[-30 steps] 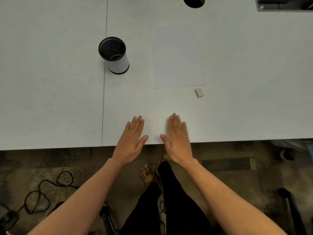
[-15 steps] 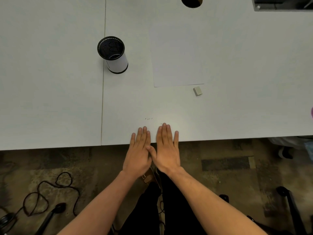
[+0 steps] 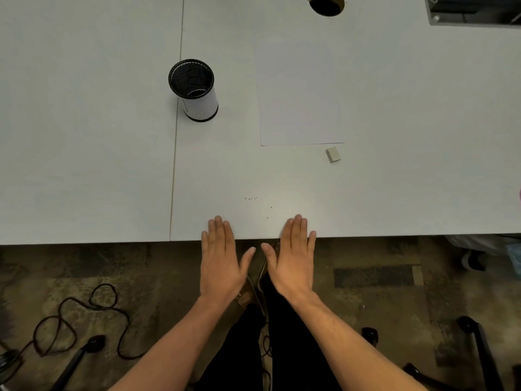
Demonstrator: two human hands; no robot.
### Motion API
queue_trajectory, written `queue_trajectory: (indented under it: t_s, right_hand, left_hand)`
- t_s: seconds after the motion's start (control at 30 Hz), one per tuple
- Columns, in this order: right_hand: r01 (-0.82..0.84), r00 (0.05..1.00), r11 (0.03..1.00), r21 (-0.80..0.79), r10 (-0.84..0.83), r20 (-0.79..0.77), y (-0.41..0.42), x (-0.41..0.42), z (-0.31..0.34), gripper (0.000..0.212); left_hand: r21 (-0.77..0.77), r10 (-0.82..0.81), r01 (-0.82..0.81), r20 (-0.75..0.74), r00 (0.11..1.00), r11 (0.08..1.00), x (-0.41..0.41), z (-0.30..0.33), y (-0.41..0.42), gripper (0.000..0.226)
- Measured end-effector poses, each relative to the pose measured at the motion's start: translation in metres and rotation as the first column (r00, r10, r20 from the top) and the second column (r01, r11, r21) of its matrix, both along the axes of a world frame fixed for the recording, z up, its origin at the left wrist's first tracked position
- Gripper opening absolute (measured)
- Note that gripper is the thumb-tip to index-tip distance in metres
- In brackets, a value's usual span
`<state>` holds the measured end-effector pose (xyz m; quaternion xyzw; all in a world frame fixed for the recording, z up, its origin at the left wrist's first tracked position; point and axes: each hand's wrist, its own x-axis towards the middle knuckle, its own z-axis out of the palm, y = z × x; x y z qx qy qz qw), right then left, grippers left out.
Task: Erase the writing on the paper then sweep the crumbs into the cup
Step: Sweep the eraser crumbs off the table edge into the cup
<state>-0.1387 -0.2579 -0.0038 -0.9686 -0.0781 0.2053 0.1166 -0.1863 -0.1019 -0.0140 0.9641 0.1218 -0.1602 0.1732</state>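
A blank white sheet of paper (image 3: 300,91) lies flat on the white table (image 3: 84,136). A small pale eraser (image 3: 333,154) rests just below the sheet's lower right corner. A black mesh cup (image 3: 194,88) with a white wrap stands upright to the left of the paper. A few dark crumbs (image 3: 251,198) lie on the table near the front edge, ahead of my hands. My left hand (image 3: 221,259) and my right hand (image 3: 293,256) are flat, palms down, apart, with only the fingertips over the table's front edge. Both hold nothing.
A round cable hole (image 3: 326,4) and a recessed metal tray (image 3: 473,9) sit at the table's far side. A seam (image 3: 176,136) runs down the table left of the cup. Below the edge are the floor, a black cable (image 3: 70,320) and chair legs (image 3: 479,348).
Both hands drew back toward the table's front edge, came together side by side, then moved apart. The crumbs, eraser, paper and cup have not moved on the table.
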Motion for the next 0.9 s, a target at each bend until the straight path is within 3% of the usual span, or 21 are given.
queue_trajectory:
  t_s: [0.17, 0.27, 0.37, 0.43, 0.53, 0.6, 0.73, 0.9]
  right_hand:
    - [-0.085, 0.996, 0.994, 0.067, 0.086, -0.004, 0.015, 0.014, -0.005, 0.081]
    - [-0.191, 0.981, 0.973, 0.126, 0.192, 0.004, 0.018, 0.029, -0.005, 0.076]
    - [-0.21, 0.976, 0.94, 0.268, 0.217, 0.005, 0.016, 0.041, -0.003, 0.077]
    - [-0.13, 0.991, 0.922, 0.365, 0.137, 0.008, 0.009, 0.042, -0.001, 0.078]
    - [-0.073, 0.997, 0.91, 0.408, 0.072, 0.018, -0.007, 0.035, 0.001, 0.076]
    - [-0.176, 0.984, 0.905, 0.389, 0.164, 0.064, -0.018, 0.026, 0.001, 0.073]
    - [-0.455, 0.89, 0.831, 0.32, 0.433, 0.14, -0.038, 0.015, -0.005, 0.067]
    - [-0.654, 0.755, 0.725, 0.214, 0.645, 0.119, -0.038, 0.042, -0.007, 0.067]
  left_hand:
    - [-0.043, -0.157, 0.155, -0.042, 0.987, 0.987, 0.023, -0.006, -0.029, 0.074]
    - [-0.163, -0.22, 0.216, -0.008, 0.976, 0.963, 0.035, -0.007, -0.027, 0.078]
    - [-0.4, -0.181, 0.218, 0.128, 0.975, 0.89, 0.036, 0.0, -0.015, 0.072]
    - [-0.46, -0.08, 0.166, 0.201, 0.976, 0.872, 0.032, 0.004, -0.006, 0.068]
    - [-0.429, 0.071, 0.071, 0.307, 0.949, 0.9, 0.021, 0.005, 0.004, 0.065]
    - [-0.38, 0.058, 0.091, 0.363, 0.93, 0.92, 0.01, 0.004, 0.009, 0.057]
    - [-0.258, -0.174, 0.281, 0.371, 0.912, 0.925, -0.014, -0.005, 0.02, 0.051]
    - [-0.183, -0.436, 0.466, 0.183, 0.881, 0.866, 0.005, -0.006, 0.029, 0.063]
